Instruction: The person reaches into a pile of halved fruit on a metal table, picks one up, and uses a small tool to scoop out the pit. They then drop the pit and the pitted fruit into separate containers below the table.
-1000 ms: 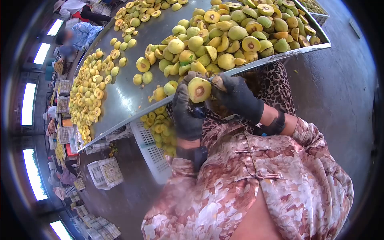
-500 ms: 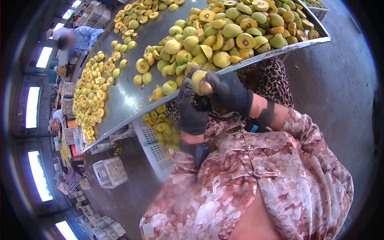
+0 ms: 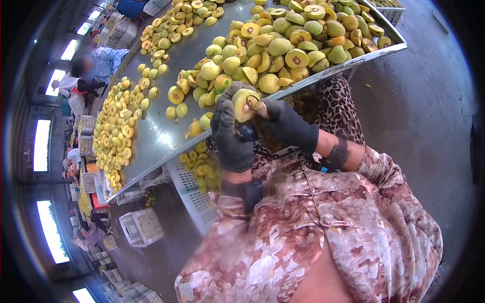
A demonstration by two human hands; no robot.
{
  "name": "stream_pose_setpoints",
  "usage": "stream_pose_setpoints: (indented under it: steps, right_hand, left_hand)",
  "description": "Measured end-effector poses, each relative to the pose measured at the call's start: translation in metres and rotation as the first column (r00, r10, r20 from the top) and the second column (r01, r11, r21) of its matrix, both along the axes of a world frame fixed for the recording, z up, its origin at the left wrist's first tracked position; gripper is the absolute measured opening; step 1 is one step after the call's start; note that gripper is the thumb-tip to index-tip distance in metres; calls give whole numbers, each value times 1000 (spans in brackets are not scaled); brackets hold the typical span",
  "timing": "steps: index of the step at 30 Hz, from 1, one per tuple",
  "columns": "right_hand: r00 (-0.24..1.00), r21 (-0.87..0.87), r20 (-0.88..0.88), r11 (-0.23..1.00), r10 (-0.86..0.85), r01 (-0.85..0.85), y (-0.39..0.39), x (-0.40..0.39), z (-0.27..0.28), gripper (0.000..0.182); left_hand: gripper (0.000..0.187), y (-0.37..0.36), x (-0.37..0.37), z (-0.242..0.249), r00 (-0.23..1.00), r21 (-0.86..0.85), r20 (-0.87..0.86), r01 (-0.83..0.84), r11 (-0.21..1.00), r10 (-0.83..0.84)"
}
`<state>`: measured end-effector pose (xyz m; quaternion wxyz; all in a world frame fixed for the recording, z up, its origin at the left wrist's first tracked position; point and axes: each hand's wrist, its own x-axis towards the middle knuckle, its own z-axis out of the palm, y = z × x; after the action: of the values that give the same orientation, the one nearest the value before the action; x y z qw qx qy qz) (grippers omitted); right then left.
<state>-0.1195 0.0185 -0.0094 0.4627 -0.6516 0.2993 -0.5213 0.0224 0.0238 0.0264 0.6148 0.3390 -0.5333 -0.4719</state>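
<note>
In front of my chest, by the table edge, my left hand (image 3: 231,134) in a dark glove is wrapped round a yellow-green peach half (image 3: 241,112), its cut face toward my right hand. My gloved right hand (image 3: 290,123) is closed on a small pitting tool (image 3: 252,102) whose curved loop sits at the brown pit hollow; its handle is mostly hidden by the fingers. A dark rounded thing under my left palm cannot be made out. Just beyond my hands, a heap of cut peaches (image 3: 279,48) lies on the metal table (image 3: 166,118).
More peach halves (image 3: 113,131) lie along the table's far left side. Below the edge stands a white plastic crate (image 3: 192,194) with peach pieces (image 3: 202,169). Another white crate (image 3: 141,227) is on the floor. Co-workers (image 3: 83,73) are at the left, near stacked crates.
The peach half has turned so its cut face and pit hollow show, with the tool's loop now visible there. Both hands have shifted slightly left; the view has moved a little.
</note>
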Motion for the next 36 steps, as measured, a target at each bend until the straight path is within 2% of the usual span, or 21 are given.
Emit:
stream_pose_setpoints:
  steps: [1,3,6,9,12,15,18,21,23,24,25,26,27,28,30,31,32,33,34,35,36]
  right_hand:
    - [999,29,37,999,21,-22,2,4,1,21]
    - [992,80,113,994,61,-70,3,10,4,20]
    - [1000,75,3,997,25,-25,-2,13,1,19]
    - [994,-16,-110,1000,-12,10,-8,15,-6,14]
    - [998,-31,7,998,59,-59,-8,22,-18,9]
    - [998,-80,-29,996,47,-49,-15,22,-26,7]
    - [990,-100,-140,995,-20,6,-25,25,-37,9]
    - [986,-98,-159,995,-51,35,-32,23,-38,14]
    - [953,-115,-300,993,-40,6,-36,19,-36,16]
    - [956,-59,-292,998,14,-32,-40,17,-33,18]
    - [973,99,-189,989,130,-113,-36,20,-27,20]
    - [969,322,61,914,239,-245,-31,21,-17,22]
    - [920,495,324,789,222,-364,-26,25,-11,25]
    - [895,574,421,722,146,-387,-22,29,-9,28]
    - [999,385,-43,923,16,2,-46,28,-73,33]
    - [833,269,-549,959,74,92,-51,19,-40,33]
    - [438,96,-897,994,65,48,-56,10,-4,33]
    - [618,-23,-786,1000,-28,15,-49,4,-3,32]
    - [883,142,-465,990,68,-2,-41,13,1,31]
    - [993,291,-42,952,111,-94,-31,29,3,31]
    - [916,376,394,897,72,-232,-21,35,5,30]
  left_hand:
    - [45,1,1,2,999,-25,33,-15,1000,16]
    - [44,2,0,9,997,17,-77,7,1000,-6]
    - [41,3,0,1,934,106,-352,102,989,-59]
    - [41,0,5,-9,919,167,-394,74,983,-2]
    - [41,-1,5,-8,906,200,-422,49,979,41]
    - [39,-8,8,-16,873,200,-488,97,975,14]
    - [40,-17,12,-28,881,229,-469,49,972,67]
    - [38,-15,1,-17,872,214,-483,23,976,85]
    - [37,-16,2,-17,907,196,-412,-3,981,85]
    - [36,-20,3,-17,921,178,-381,-11,984,79]
    - [34,-17,8,-26,937,-185,234,-220,958,261]
    - [44,-14,13,-36,501,-614,511,-356,704,699]
    - [59,-5,16,-19,464,-476,680,-309,823,568]
    - [51,-10,18,-32,568,-425,614,-347,836,548]
    - [41,-21,21,-58,745,-328,423,-405,854,515]
    - [43,-25,19,-56,867,-160,272,-387,908,417]
    - [46,-26,9,-42,933,-11,125,-340,940,339]
    - [48,-26,6,-34,954,87,38,-298,950,296]
    - [51,-23,6,-28,962,146,-11,-268,952,272]
    - [50,-20,10,-24,968,184,-79,-220,958,237]
    - [49,-21,7,-23,968,149,-71,-228,962,240]
